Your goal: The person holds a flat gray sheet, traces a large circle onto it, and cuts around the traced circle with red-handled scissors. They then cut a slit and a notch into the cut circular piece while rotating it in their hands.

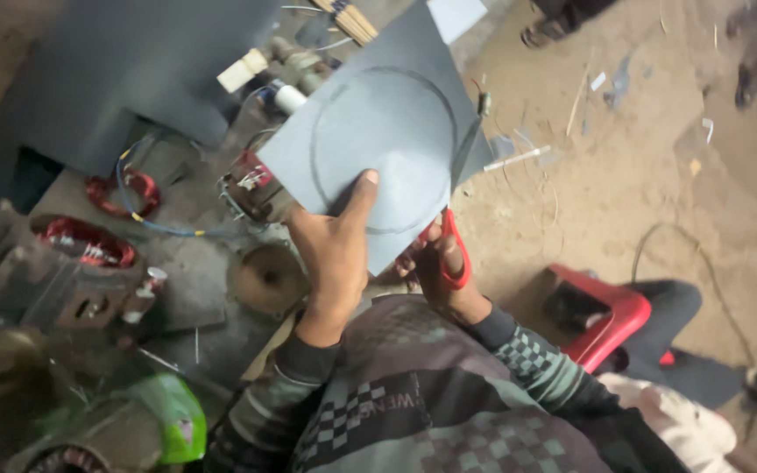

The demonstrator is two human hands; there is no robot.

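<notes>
My left hand point(333, 254) grips the lower edge of a dark grey square sheet point(378, 131), thumb pressed on its face. A circle is drawn on the sheet. My right hand point(444, 276) holds red-handled scissors point(455, 250) at the sheet's lower right edge, with the blades hidden behind the sheet. Both sleeves are dark with a checked pattern.
A workbench point(194, 263) on the left carries motor stators with red copper windings point(85, 241), blue and yellow wires point(133, 210) and a round metal part point(266, 278). A green bag point(173, 416) lies lower left. A red stool point(602, 320) stands on the dirt floor point(615, 175).
</notes>
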